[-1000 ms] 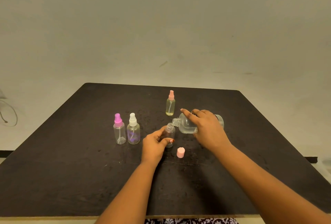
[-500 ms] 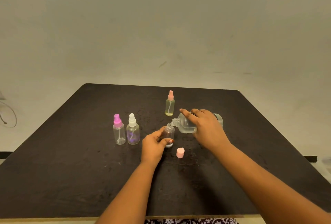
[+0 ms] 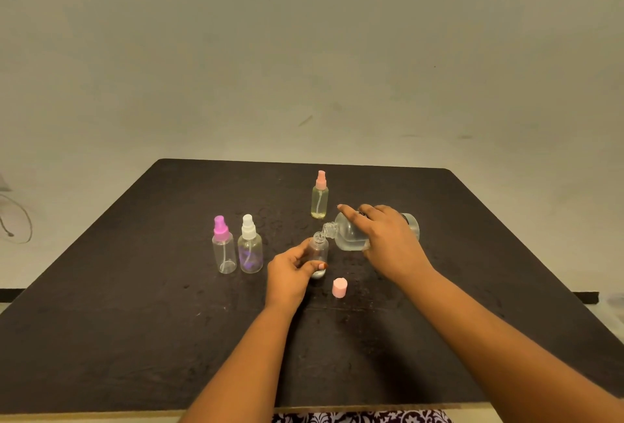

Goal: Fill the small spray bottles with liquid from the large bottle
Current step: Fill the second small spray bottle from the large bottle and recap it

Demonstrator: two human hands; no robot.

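Three capped bottles [image 3: 224, 253], one loose cap [image 3: 339, 287]. One open bottle [image 3: 319, 250] gripped by left hand [image 3: 290, 274]; one large bottle [image 3: 347, 236], tilted, gripped by right hand [image 3: 388, 243].

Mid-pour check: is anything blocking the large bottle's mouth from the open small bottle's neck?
Nothing visible. The large bottle, tipped by the right hand, has its mouth right at the uncapped neck of the small bottle. The left hand grips that bottle lower down; the pink cap lies apart on the table.
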